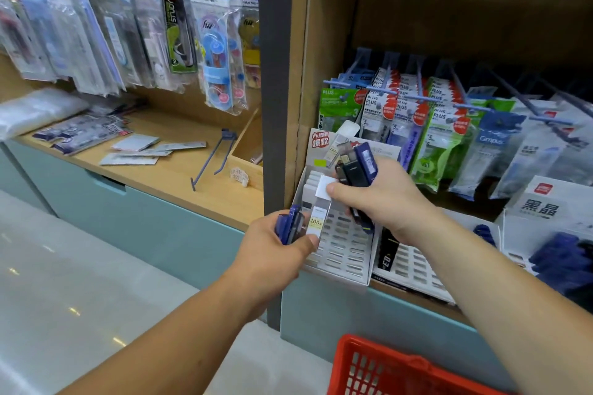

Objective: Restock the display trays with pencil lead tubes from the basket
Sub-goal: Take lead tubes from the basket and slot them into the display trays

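My left hand [279,253] gripped blue tubes [288,224], my right hand [378,199] clutched dark tubes [356,167] above the tray [343,250]; hanging packs [430,138] crowded behind, basket [369,343] below.

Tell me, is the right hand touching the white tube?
Touching. Head view: the right hand pinches the top of the white tube; the left hand holds its bottom.
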### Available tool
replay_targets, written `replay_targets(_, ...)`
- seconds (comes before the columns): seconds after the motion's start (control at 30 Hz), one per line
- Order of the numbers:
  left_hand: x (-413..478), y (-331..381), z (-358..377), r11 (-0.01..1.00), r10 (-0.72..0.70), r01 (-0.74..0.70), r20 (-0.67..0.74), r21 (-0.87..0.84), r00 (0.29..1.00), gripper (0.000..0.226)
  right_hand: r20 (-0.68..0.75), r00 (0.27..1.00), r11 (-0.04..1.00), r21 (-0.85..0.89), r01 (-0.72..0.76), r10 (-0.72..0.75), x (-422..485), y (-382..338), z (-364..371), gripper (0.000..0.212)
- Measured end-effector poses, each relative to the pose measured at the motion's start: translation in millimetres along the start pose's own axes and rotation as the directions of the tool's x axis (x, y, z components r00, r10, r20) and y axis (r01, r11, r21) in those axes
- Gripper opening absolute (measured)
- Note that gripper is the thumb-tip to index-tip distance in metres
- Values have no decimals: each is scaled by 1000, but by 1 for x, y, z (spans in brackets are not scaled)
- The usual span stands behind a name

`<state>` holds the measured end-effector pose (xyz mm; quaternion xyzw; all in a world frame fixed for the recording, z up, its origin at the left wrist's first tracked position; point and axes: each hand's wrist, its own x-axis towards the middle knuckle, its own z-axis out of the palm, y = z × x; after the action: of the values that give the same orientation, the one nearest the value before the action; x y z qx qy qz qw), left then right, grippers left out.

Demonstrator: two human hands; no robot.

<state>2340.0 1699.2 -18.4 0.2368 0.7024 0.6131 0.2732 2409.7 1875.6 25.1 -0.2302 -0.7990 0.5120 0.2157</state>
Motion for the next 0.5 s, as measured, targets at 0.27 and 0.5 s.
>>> replay_targets(0.27,11,-21,-15,997,-62,71,-212,39,975,12,-120,980,951,-285,117,-156,2,-1,13,22)
replay_targets(0.5,12,-36,-19,988,-119,134,-173,74,978,22,-99,978,928,-345,139,-184,3,6,32,26)
